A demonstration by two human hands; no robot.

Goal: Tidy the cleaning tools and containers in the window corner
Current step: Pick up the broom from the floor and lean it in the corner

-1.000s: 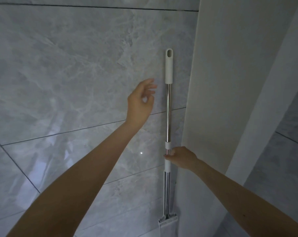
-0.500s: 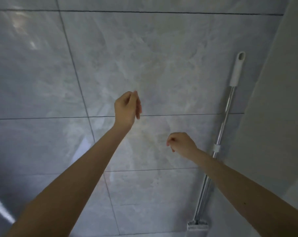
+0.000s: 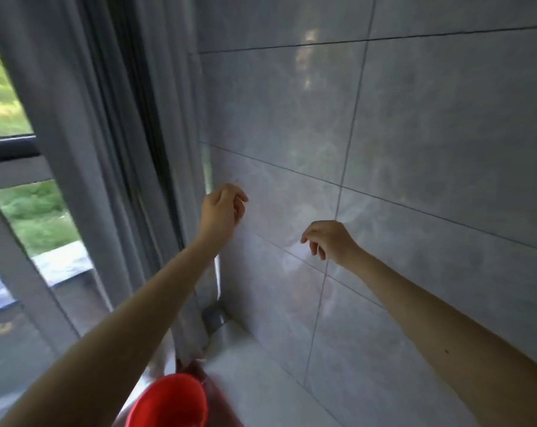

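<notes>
Before glossy tile [image 3: 415, 118], empty hands [image 3: 221, 208] curl.

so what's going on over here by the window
A person is tidying a tiled corner next to a window, seen from a camera on their head. Right now neither hand holds anything: the left hand is raised near the curtain with its fingers loosely curled, and the right hand hangs open in front of the tiled wall. A red bucket sits low in the corner, below the left arm, untouched. The picture is blurred, as if the head is turning.
</notes>
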